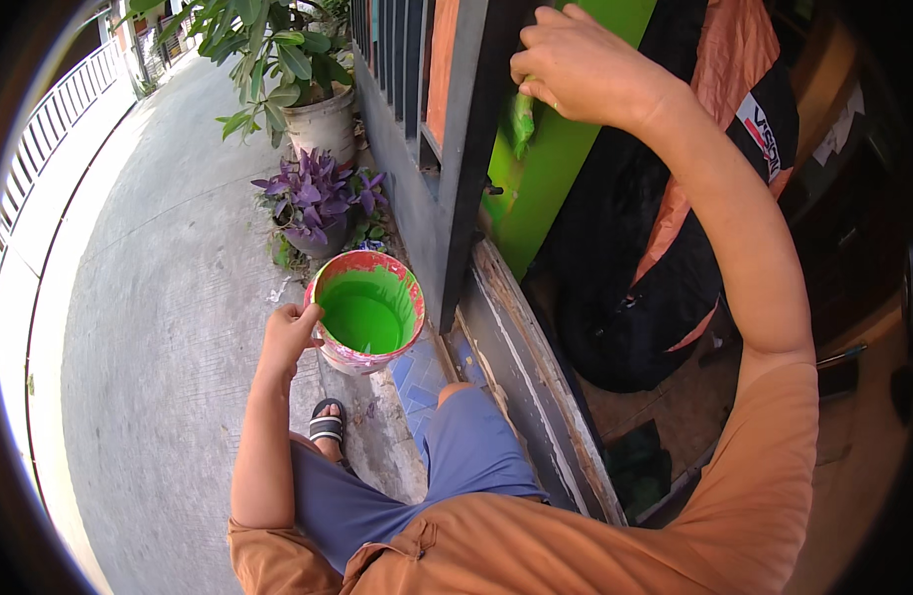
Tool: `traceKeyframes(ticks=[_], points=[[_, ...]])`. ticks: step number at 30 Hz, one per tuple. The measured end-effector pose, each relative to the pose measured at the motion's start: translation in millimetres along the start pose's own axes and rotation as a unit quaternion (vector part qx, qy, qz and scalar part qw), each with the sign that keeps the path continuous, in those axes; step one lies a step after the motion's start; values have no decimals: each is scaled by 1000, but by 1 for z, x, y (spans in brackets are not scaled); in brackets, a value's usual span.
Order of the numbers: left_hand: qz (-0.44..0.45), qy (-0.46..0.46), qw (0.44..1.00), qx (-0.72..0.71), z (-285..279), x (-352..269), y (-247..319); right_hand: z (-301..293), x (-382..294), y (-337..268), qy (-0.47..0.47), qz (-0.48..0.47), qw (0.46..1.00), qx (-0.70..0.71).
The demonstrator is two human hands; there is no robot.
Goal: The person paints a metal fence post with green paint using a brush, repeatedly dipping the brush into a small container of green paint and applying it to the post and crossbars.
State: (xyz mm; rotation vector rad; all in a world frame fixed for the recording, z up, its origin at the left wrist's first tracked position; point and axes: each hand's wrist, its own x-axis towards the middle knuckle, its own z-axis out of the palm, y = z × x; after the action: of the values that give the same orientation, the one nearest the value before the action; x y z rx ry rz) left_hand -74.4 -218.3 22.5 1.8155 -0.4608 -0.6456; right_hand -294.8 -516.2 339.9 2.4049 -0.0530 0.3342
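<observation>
My left hand [293,336] grips the rim of a paint bucket [365,366], its thumb over the edge. Bright green paint [361,318] lies inside, and red and green smears coat the rim. Raised at the upper right, my right hand [575,65] is closed around a paintbrush [524,125] whose handle is mostly hidden by the fingers. The brush's green-coated bristles point down against or close to a green-painted post [534,190]; contact cannot be made out. Beside the post stands a dark metal frame [464,160] with bars.
Purple-leaved plants [319,195] grow in a pot behind the bucket, near a taller plant in a white tub [321,126]. A worn wooden sill [549,379] runs by my knee. Inside, a black and orange cover [635,297] drapes over something. Concrete paving [166,335] stretches left.
</observation>
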Motion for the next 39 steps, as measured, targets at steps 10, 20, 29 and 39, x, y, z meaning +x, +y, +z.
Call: traceKeyframes(ticks=[10,20,29,39], points=[[-8,1,1000,-19,15,3,-1,81,-27,-18,-27,-11,1000,10],[4,22,1000,-2,3,-6,1,-3,-29,-5,102,1,995,-13],[6,23,999,-25,4,-6,2,47,-30,-29,5,12,998,-58],[-11,11,1000,-10,12,-2,1,-112,-18,22,140,50,955,-258]])
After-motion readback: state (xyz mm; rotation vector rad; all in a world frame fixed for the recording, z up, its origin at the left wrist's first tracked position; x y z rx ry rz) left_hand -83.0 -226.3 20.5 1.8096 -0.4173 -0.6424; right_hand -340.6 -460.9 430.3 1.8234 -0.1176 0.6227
